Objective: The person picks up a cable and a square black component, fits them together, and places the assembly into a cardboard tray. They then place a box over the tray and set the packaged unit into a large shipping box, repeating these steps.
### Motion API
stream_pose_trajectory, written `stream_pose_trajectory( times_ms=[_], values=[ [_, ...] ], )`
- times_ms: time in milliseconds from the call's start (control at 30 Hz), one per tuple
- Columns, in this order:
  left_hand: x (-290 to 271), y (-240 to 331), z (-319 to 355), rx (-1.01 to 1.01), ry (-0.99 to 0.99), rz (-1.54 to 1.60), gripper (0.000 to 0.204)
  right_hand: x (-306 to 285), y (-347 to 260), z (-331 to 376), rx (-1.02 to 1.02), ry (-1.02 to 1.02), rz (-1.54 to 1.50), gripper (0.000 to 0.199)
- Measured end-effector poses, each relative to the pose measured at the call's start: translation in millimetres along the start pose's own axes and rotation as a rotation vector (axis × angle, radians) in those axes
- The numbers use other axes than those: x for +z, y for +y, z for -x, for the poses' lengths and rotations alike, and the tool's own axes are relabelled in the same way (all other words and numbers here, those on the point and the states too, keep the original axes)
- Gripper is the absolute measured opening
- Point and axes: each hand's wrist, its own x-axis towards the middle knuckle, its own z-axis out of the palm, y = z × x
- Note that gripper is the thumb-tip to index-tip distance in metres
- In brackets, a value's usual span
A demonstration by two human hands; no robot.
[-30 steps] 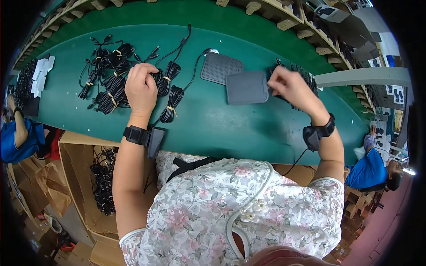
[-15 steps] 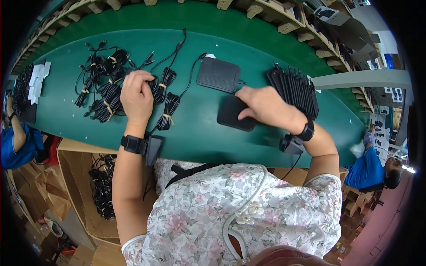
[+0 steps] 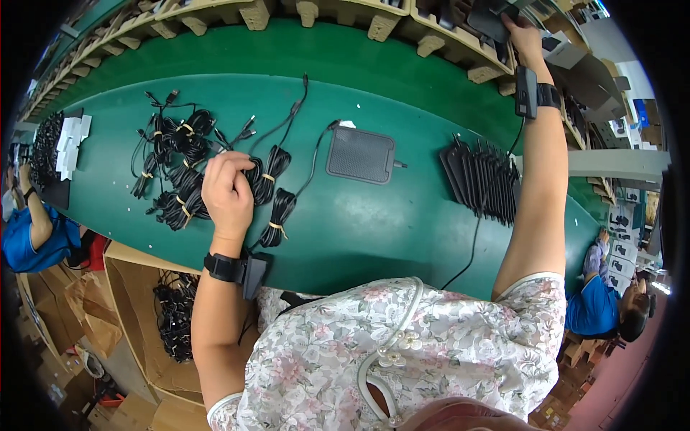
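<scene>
My left hand (image 3: 228, 192) is closed, its fingers curled together over the black cables. What it grips, if anything, is hidden under it. Around it lie several black cable bundles (image 3: 177, 205) tied with tan bands. One bundle (image 3: 279, 215) beside the wrist has a loose end running up to a plug near the flat pad. At the far upper right my right hand (image 3: 523, 39) grips a flat black pad (image 3: 490, 20) by its edge, over the tray shelf. A black rectangular pad (image 3: 361, 155) with a short plug lies at mid-table.
A row of black pads (image 3: 478, 179) stands on edge at the right. Brown moulded trays (image 3: 388, 21) line the far side. A grey post (image 3: 611, 165) juts in at the right. Left of me, a carton (image 3: 136, 309) holds more cables. People in blue sit at both sides.
My right hand has lifted a black pad off the table and carried it far and right to the trays. My left hand stays at the cables. The whole view has shifted slightly.
</scene>
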Motion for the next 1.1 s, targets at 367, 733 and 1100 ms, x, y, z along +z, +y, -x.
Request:
stream_pose_trajectory(
  times_ms=[367, 733, 1100],
  values=[
    [0.1, -2.2, -2.1, 0.023, 0.022, 0.078, 0.017, 21.6, -81.7, 72.4, -0.424, 0.066, 0.985, 0.031],
    [13.0, -17.5, 0.2, -0.003, 0.076, 0.025, 0.013, 127.0, -289.2, 314.5, -1.429, -0.701, 0.001, 0.025],
    [4.0, 2.3, -16.2, -0.07, 0.177, 0.337, 0.021, 113.1, -271.0, 275.6, -0.207, -0.949, -0.418, 0.025]
  ],
)
